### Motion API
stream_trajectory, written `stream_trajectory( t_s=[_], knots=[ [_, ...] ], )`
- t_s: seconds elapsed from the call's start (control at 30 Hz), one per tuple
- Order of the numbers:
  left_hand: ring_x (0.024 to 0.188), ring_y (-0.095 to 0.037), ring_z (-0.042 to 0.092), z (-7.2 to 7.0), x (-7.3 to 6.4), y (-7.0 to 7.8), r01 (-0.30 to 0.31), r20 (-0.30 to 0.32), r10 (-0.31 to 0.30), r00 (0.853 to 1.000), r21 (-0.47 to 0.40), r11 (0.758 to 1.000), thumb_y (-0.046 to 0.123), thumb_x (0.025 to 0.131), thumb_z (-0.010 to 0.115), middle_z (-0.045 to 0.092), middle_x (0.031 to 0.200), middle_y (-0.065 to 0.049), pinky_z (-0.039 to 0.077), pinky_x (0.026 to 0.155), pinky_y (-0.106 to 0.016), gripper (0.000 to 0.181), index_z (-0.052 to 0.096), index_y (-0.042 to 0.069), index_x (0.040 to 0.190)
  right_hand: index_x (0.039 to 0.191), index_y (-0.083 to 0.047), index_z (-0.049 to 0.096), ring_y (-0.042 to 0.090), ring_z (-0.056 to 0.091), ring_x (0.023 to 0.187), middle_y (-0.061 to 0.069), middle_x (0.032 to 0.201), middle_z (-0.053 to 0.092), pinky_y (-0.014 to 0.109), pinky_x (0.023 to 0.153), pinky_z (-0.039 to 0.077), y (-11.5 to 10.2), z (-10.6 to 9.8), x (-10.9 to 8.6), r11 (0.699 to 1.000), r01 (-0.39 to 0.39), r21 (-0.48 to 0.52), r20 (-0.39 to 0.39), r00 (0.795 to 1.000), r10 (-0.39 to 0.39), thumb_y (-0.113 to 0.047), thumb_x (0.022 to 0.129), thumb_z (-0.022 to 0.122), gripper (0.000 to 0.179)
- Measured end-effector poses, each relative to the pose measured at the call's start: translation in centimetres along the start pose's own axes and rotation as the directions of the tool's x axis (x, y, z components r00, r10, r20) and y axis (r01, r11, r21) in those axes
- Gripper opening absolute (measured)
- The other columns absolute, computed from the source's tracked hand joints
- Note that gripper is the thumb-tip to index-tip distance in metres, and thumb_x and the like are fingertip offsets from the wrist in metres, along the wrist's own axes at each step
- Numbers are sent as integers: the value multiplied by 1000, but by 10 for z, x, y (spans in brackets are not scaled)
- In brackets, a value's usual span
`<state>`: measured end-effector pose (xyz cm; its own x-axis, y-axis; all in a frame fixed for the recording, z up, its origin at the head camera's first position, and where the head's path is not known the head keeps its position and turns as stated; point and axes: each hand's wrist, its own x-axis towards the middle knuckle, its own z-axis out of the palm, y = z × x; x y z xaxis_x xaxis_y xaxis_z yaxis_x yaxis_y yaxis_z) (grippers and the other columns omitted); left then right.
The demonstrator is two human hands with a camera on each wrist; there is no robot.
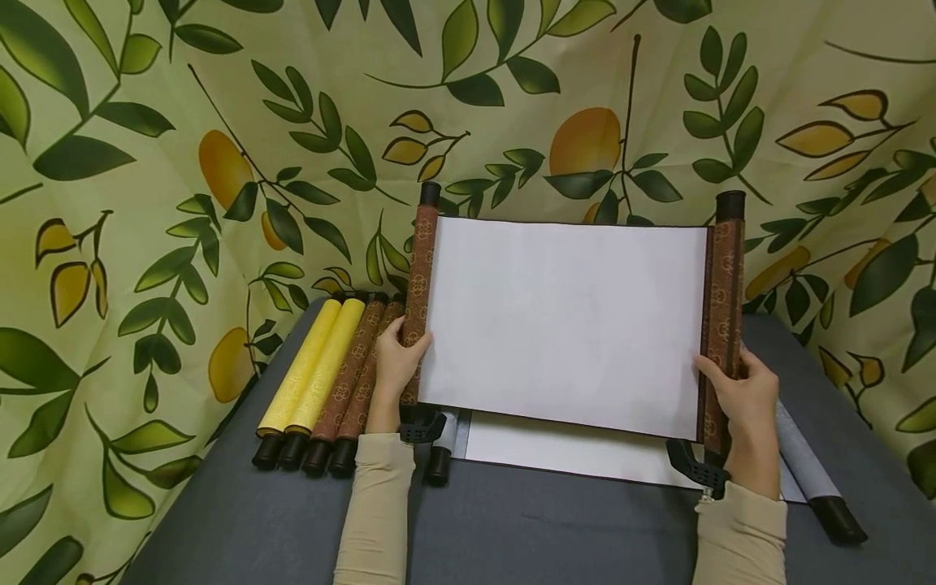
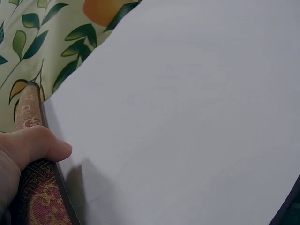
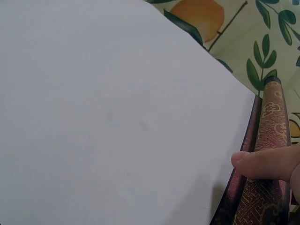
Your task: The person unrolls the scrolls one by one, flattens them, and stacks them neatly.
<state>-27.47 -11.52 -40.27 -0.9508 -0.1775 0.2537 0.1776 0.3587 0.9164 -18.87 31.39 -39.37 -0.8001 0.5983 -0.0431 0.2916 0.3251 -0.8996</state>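
A hanging scroll with a blank white sheet (image 1: pixel 563 325) is held partly unrolled above the table, its brown patterned rollers upright at both sides. My left hand (image 1: pixel 398 361) grips the left roller (image 1: pixel 420 276), thumb over its inner edge; the left wrist view shows that thumb (image 2: pixel 47 143) against the patterned cloth. On the other side my right hand (image 1: pixel 746 394) grips the right roller (image 1: pixel 725 301), which looks thicker. In the right wrist view the right thumb (image 3: pixel 262 164) lies across it. Most of the other fingers are hidden behind the rollers.
Beneath the held scroll, another scroll (image 1: pixel 570 447) lies spread on the grey table (image 1: pixel 512 528), its grey roller (image 1: pixel 804 455) at right. Two yellow rolled scrolls (image 1: pixel 322 366) and two brown rolled scrolls (image 1: pixel 351 382) lie side by side at left. A leaf-patterned cloth (image 1: pixel 292 97) hangs behind.
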Motion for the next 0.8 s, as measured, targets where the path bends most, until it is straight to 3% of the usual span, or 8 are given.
stream_trajectory(
  t_s=[0.23,0.37,0.5,0.8],
  knots=[
    [122,-40,55,-3,0,0,19,11,-19,1000,-14,1000,13,86,70,52,139,-26,49,99,-51,64,43,-5,141,150,-9,33,4,45,92,5,127,48,18,76,41,0,0,0,999,-29,-12,-33,999,29,-33,93,58,67],
    [133,-40,47,-4,-1,1,14,17,-14,1000,-21,1000,13,86,70,47,144,-27,43,108,-51,65,42,-6,141,151,-11,32,3,45,92,6,130,47,21,80,42,-1,0,0,999,-51,-5,-47,998,50,-33,94,56,65],
    [139,-41,39,-4,-1,1,14,26,-13,1000,-24,1000,12,87,69,40,149,-27,37,113,-52,65,40,-6,142,152,-11,30,6,49,98,10,136,46,32,92,46,-1,-1,1,998,-58,21,-48,997,58,-32,95,54,65],
    [144,-39,31,-5,1,1,21,57,-19,998,-51,998,14,90,66,35,153,-25,32,116,-52,65,36,-5,145,152,-12,28,10,48,103,14,146,40,35,93,42,-3,-1,2,997,-67,45,-49,996,69,-31,97,50,63]
  ],
)
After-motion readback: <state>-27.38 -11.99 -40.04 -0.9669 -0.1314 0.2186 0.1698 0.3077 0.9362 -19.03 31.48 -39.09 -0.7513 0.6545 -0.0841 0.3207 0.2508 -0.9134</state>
